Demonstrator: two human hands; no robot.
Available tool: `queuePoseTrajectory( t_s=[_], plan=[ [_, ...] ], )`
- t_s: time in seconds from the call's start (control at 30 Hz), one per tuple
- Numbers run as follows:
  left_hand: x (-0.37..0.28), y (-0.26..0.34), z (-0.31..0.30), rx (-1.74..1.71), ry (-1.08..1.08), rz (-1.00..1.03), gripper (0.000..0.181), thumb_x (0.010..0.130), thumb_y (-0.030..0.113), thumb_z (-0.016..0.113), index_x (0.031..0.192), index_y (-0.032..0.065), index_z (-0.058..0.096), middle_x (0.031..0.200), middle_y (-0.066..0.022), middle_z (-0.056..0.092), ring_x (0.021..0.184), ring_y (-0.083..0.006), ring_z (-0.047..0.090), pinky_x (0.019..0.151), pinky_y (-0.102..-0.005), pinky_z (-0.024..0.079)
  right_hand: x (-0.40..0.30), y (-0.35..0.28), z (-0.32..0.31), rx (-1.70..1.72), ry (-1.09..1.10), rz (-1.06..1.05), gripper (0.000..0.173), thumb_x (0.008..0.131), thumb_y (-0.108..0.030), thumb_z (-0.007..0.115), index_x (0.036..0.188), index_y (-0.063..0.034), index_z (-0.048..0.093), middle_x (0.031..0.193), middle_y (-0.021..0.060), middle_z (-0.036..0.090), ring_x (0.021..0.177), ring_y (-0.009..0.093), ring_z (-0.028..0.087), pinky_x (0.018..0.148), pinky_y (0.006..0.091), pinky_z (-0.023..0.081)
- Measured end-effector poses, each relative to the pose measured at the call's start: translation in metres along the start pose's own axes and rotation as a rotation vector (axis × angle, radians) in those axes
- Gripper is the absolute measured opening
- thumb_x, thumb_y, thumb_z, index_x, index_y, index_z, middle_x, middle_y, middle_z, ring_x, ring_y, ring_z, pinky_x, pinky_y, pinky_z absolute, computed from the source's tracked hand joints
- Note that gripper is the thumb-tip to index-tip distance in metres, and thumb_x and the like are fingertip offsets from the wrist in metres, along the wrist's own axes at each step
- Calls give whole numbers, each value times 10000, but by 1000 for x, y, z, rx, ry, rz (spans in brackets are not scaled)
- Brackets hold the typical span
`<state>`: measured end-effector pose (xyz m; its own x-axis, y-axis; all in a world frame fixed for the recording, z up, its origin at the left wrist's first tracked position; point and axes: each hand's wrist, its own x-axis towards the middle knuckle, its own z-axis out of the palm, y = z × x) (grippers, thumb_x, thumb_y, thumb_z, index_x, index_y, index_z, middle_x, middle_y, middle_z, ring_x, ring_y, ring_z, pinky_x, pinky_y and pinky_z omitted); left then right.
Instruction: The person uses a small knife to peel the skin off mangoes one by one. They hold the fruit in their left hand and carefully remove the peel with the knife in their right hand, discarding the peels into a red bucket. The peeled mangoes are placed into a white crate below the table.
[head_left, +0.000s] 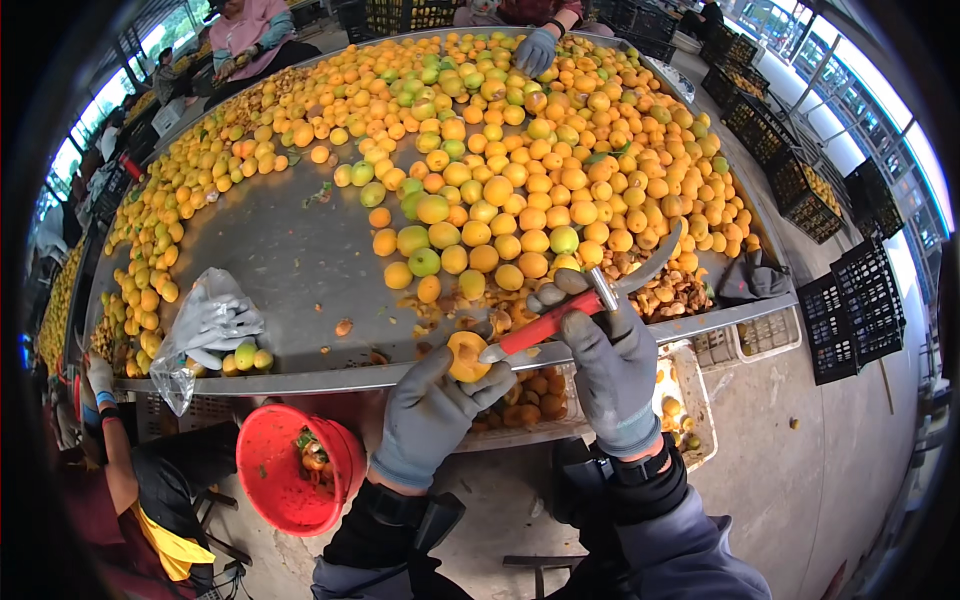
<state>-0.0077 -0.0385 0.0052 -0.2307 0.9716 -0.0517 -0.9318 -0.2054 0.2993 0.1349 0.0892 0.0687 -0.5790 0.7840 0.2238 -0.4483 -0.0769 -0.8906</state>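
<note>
My left hand (439, 409), in a grey work glove, holds a cut apricot (463, 352) between thumb and fingers just off the table's front edge. Its orange cut face is turned up; I cannot tell whether a stone sits inside. My right hand (611, 360), also gloved, grips a red-handled cutting tool (551, 322). The tool's grey pointed end touches the fruit's right side. From its other end a curved metal blade (656, 262) points up and away over the table. Pitted stones and scraps (667, 292) lie under that blade. Whole apricots (510, 217) are heaped beyond both hands.
The metal table (277, 225) has a raised front rim. A plastic bag of gloves (214, 322) hangs over it. Below stand a red bucket (277, 465) with scraps and a crate of apricot halves (551, 431). Co-workers' gloved hands (536, 52) appear opposite and at left. Black crates (851, 307) stand right.
</note>
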Motion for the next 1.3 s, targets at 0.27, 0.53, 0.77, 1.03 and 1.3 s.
queuePoseTrajectory(
  t_s=[0.27, 0.53, 0.77, 1.03, 1.3],
  plan=[
    [-6, 5, 0, -32, 104, 79, 417, 1007, 212, 474, 1351, -22, 443, 1341, -165, 523, 1227, -363, 541, 1120, -574, 358, -10, -9, 0, -454, -115, -105, 272, 897, -38, 686, 1148, 45, 622, 1076, 128, 689, 970, 173, 657, 863, 298, 521],
    [-5, 5, 2, -28, 63, 181, 471, 1006, 290, 543, 1393, 41, 445, 1351, -120, 550, 1237, -347, 544, 1115, -568, 367, -17, -12, 13, -341, -85, 72, 262, 866, -52, 727, 1106, 18, 653, 1038, 97, 720, 907, 147, 679, 812, 290, 544],
    [-5, 3, 11, 139, 35, 229, 547, 1008, 275, 548, 1467, 38, 368, 1432, -107, 472, 1323, -307, 485, 1139, -549, 357, -16, -15, 19, -459, -43, -143, 243, 847, -30, 727, 1075, 39, 679, 974, 112, 739, 872, 150, 700, 804, 287, 554],
    [-7, 5, 16, 117, 39, 193, 576, 1015, 296, 520, 1497, 40, 336, 1432, -143, 473, 1266, -285, 525, 1103, -518, 395, -23, -22, 25, -436, 53, 6, 185, 859, -36, 725, 1028, 37, 702, 937, 108, 740, 813, 138, 699, 748, 257, 550],
    [-5, 4, 20, 91, 17, 210, 501, 1012, 202, 496, 1463, 12, 386, 1406, -163, 499, 1293, -292, 514, 1123, -523, 386, -24, -18, 30, -480, 51, -53, 195, 846, -29, 727, 1030, 31, 705, 913, 115, 743, 812, 153, 709, 762, 262, 556]
  ],
)
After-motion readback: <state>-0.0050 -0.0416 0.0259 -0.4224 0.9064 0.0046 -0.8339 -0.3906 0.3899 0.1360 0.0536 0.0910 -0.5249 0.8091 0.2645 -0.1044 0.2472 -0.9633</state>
